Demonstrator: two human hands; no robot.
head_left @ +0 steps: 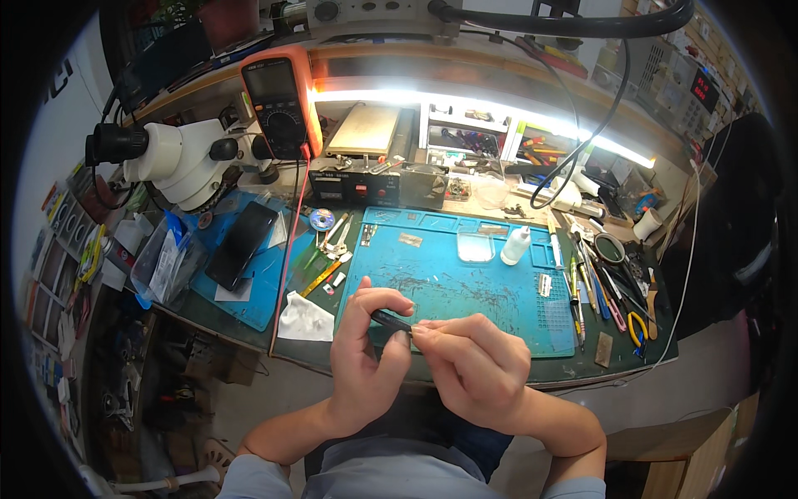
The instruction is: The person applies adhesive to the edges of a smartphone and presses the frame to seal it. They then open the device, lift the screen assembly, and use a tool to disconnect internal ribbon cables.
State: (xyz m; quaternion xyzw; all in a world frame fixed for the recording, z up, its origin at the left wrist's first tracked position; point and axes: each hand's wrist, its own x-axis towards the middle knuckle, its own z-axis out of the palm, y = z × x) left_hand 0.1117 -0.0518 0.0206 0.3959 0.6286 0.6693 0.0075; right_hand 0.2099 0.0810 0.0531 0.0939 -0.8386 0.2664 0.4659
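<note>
Left hand (363, 358): grip closed on a small dark device (391, 319), thumb and fingers pinching its left end, held just above the near edge of the counter (499, 378).
Right hand (474, 366): grip narrow, fingertips (418, 330) pressed to the right end of the small dark device, touching it.
Small dark device: slim and black, lying level between the two hands, in front of the blue work mat (465, 291).
White cloth (305, 320): crumpled on the counter just left of the left hand.
Clear shallow tray (475, 246): at the far side of the blue work mat; contents cannot be told.
White squeeze bottle (515, 246): upright, just right of the tray.
Hand tools (611, 299): pliers and tweezers spread along the right of the mat.
Black phone (242, 244): face up on a second blue mat (253, 291), far left.
Microscope (170, 158): white, beyond the phone.
Orange multimeter (281, 100): propped upright at the back, under the light strip (465, 108).
</note>
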